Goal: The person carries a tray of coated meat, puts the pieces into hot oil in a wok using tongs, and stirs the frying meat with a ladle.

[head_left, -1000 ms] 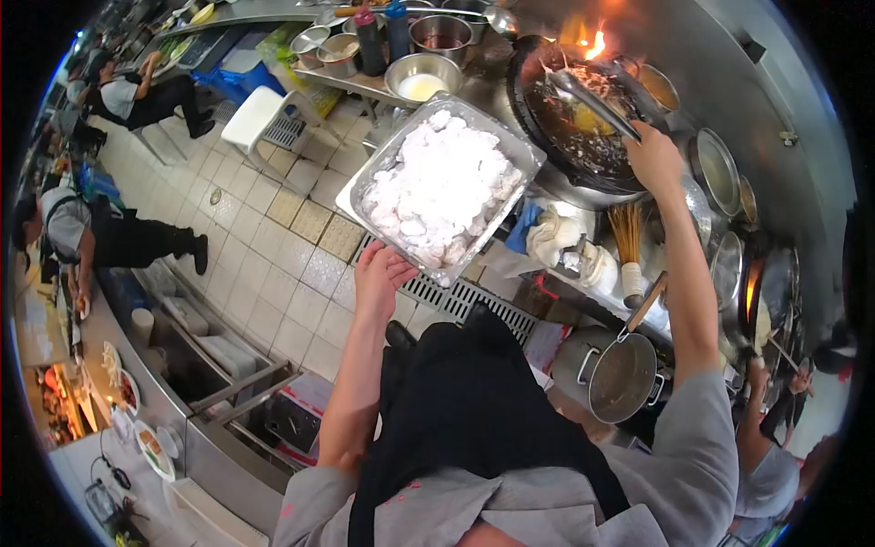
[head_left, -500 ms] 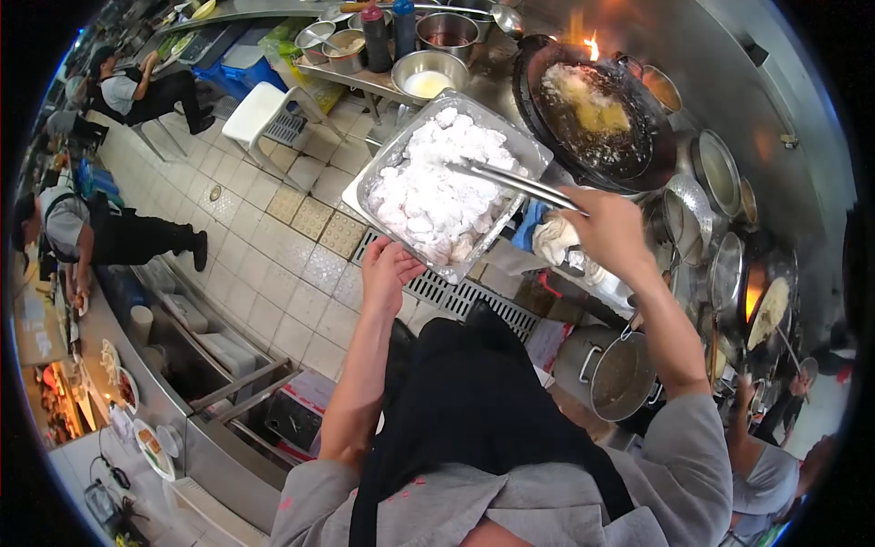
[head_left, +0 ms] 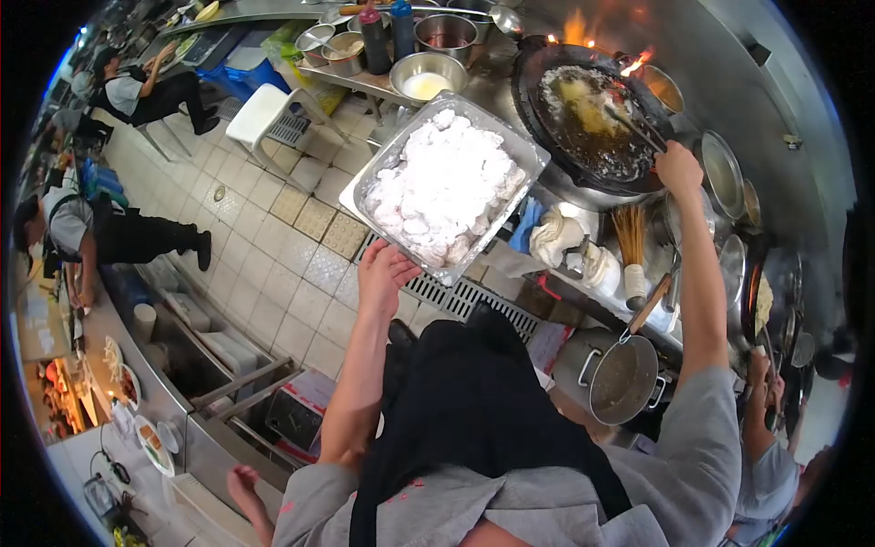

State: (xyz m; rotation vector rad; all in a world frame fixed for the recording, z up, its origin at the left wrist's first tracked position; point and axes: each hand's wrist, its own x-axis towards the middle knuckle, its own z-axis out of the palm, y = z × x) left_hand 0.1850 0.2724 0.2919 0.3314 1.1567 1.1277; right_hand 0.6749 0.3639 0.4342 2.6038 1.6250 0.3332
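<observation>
My left hand (head_left: pixel 386 273) grips the near-left rim of a square metal tray (head_left: pixel 520 196), its fingers partly under the edge. White, flour-coated pieces (head_left: pixel 447 182) fill the tray. At the upper right my right hand (head_left: pixel 680 169) is closed on metal tongs (head_left: pixel 641 130), whose tips reach down into a black wok (head_left: pixel 570 150). Bubbling oil with yellowish pieces (head_left: pixel 588 105) lies in the wok, and flames rise behind its rim. I cannot make out whether the tongs hold a piece.
A bowl (head_left: pixel 428 77), sauce bottles (head_left: pixel 374 41) and pots stand behind the tray. Right of it lie cloths (head_left: pixel 552 239) and a bamboo brush (head_left: pixel 631 246). A strainer pot (head_left: pixel 622 380) sits lower right. Other people are at left and lower right; a person's hand (head_left: pixel 246 488) shows lower left.
My right hand has moved with the tongs from the tray up to the wok. My left hand has stayed at the tray's rim. Another person's hand has appeared at the lower left.
</observation>
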